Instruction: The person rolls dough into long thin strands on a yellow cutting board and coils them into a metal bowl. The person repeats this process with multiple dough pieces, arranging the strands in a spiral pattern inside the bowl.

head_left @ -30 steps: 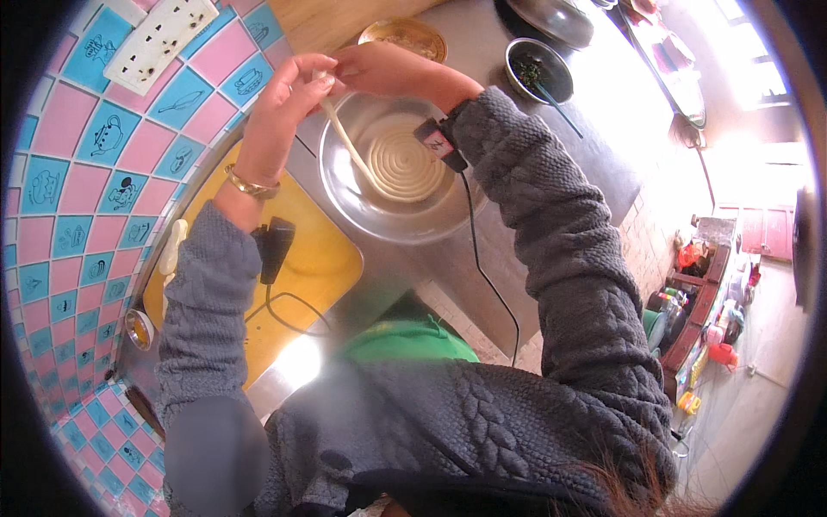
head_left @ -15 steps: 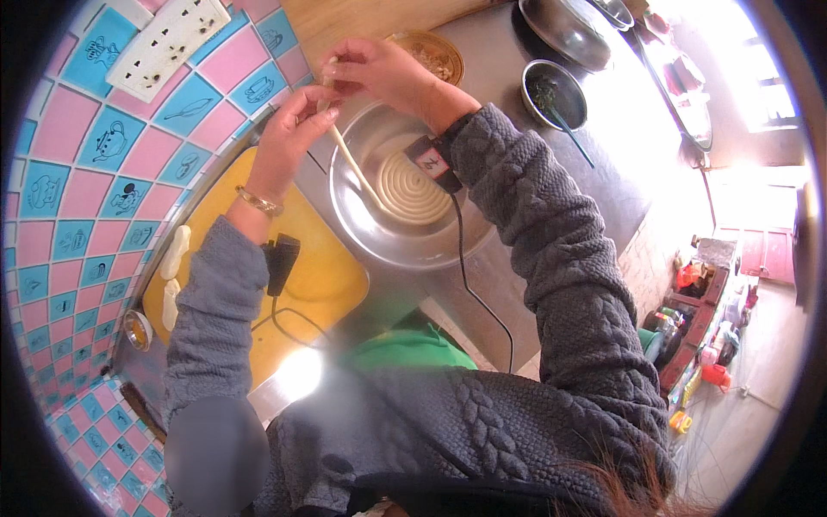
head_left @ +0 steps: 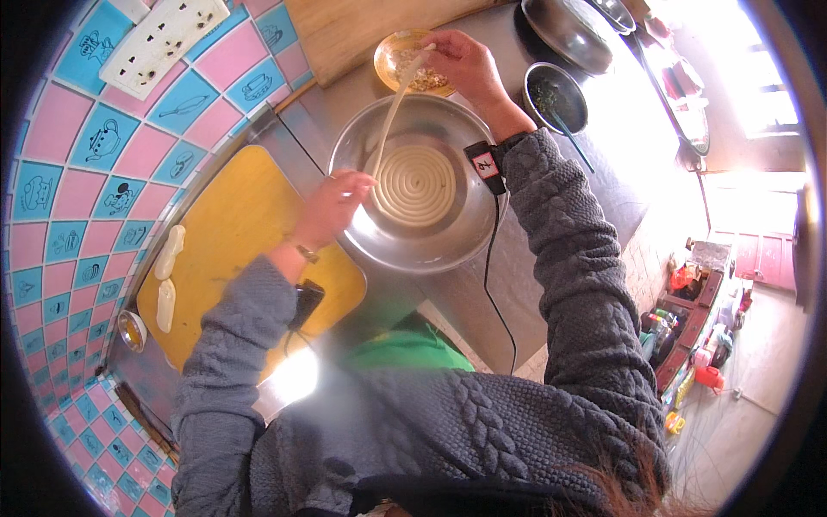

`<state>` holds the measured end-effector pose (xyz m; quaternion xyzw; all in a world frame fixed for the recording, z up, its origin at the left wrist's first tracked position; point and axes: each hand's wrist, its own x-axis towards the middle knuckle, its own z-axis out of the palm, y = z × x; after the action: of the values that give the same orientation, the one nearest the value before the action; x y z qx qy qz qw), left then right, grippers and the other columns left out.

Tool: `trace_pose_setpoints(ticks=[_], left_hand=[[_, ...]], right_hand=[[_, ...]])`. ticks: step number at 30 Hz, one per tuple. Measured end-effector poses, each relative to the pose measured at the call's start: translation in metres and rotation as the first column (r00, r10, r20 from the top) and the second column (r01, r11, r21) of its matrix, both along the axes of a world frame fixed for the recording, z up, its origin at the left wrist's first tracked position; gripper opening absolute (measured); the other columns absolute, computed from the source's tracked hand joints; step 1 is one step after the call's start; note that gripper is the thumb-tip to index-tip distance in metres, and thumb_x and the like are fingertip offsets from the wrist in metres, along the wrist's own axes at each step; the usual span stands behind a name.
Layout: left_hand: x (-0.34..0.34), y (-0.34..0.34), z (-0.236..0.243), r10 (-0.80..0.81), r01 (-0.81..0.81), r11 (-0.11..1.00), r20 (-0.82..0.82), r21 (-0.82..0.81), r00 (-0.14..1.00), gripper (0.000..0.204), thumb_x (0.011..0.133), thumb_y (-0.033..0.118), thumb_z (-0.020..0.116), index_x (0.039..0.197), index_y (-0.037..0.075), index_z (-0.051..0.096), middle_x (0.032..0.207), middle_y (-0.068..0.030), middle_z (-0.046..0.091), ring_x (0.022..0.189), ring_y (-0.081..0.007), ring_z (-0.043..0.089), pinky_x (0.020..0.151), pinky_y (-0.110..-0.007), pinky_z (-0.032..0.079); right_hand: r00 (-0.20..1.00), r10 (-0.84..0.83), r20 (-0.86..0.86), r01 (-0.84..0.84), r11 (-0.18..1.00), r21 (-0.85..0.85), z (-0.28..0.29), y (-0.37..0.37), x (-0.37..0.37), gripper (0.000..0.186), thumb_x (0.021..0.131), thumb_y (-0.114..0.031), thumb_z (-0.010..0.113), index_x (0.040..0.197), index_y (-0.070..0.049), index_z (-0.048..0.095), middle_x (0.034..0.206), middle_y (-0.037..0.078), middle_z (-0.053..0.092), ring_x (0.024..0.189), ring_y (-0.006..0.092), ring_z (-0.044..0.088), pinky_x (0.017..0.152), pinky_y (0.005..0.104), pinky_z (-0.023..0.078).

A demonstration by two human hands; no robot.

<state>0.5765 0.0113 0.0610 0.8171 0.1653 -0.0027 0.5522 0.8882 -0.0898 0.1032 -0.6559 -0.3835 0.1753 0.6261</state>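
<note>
A long pale dough rope [head_left: 397, 105] stretches over the wide steel bowl [head_left: 353, 237]. My right hand [head_left: 465, 67] pinches its upper end, high above the far rim and close to a yellow plate. At the bowl's left side, my left hand [head_left: 332, 211] has its fingers curled together at the rope's lower part, slightly blurred. Inside the bowl lies a flat spiral of dough [head_left: 415, 185], coiled in several rings, which the rope seems to join at its left edge. Left of the bowl is a yellow board [head_left: 233, 224] with two pale dough pieces [head_left: 166, 302] along its far-left edge.
The yellow plate [head_left: 388, 59] holds a crumbly food. A dark bowl [head_left: 556, 96] with greens and a blue-green utensil stands right, below a large metal pan [head_left: 568, 34]. A small dish [head_left: 132, 332] sits beside the board. A black cable [head_left: 488, 284] hangs from my right wrist.
My hands have moved apart: the right one went right, the left one came down toward the bowl's left rim. The dough rope now spans between them.
</note>
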Motion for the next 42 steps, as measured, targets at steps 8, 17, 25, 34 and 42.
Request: trace_pose_setpoints(ticks=[8,17,25,34,42], left_hand=[[0.043,-0.050,-0.035,-0.028,0.108,0.901,-0.194,0.419,0.981,0.061,0.087,0.022,0.063,0.138,-0.007,0.047,0.142,-0.0302,0.052,0.129,-0.0431,0.053,0.110,-0.050,0.041],[0.056,-0.049,-0.035,0.004,0.143,0.817,-0.254,0.559,0.967,0.066,0.086,0.030,0.068,0.139,-0.003,0.047,0.141,-0.0286,0.052,0.133,-0.0426,0.049,0.113,-0.050,0.034],[0.066,-0.053,-0.032,0.098,0.007,0.781,-0.134,0.625,0.986,0.063,0.085,0.029,0.074,0.138,0.006,0.051,0.132,-0.0230,0.051,0.119,-0.0422,0.056,0.101,-0.049,0.048],[0.011,-0.032,0.007,-0.013,-0.051,0.912,0.153,0.408,0.988,0.035,0.089,0.015,0.073,0.122,0.008,0.066,0.131,-0.0114,0.054,0.118,-0.0253,0.058,0.088,-0.035,0.055],[-0.058,-0.011,0.032,0.085,-0.108,0.976,0.126,0.189,0.988,0.026,0.092,0.007,0.067,0.118,0.008,0.069,0.125,-0.0081,0.056,0.111,-0.0186,0.058,0.084,-0.028,0.056]], right_hand=[[0.934,-0.194,0.299,0.275,0.926,-0.260,-0.013,-0.025,0.009,0.025,0.088,-0.023,0.073,0.106,-0.007,0.073,0.089,0.010,0.075,0.082,0.0170,0.073,0.076,0.0311,0.057],[0.905,-0.229,0.359,0.374,0.831,-0.412,-0.036,-0.093,-0.005,0.023,0.090,-0.025,0.068,0.106,-0.010,0.072,0.089,0.014,0.074,0.083,0.0264,0.074,0.076,0.0363,0.058],[0.743,0.002,0.669,0.301,0.892,-0.337,-0.047,-0.142,-0.051,0.013,0.086,-0.010,0.062,0.098,-0.007,0.067,0.092,0.012,0.070,0.095,0.0315,0.068,0.086,0.0438,0.053],[0.450,0.509,0.734,0.267,0.708,-0.654,-0.063,-0.169,-0.083,0.014,0.081,-0.012,0.065,0.095,-0.012,0.064,0.090,0.005,0.067,0.094,0.0271,0.067,0.084,0.0412,0.053],[0.588,0.580,0.564,0.157,0.602,-0.783,-0.064,-0.162,-0.104,0.012,0.081,-0.011,0.065,0.094,-0.009,0.065,0.093,0.007,0.070,0.094,0.0301,0.069,0.082,0.0423,0.054]])
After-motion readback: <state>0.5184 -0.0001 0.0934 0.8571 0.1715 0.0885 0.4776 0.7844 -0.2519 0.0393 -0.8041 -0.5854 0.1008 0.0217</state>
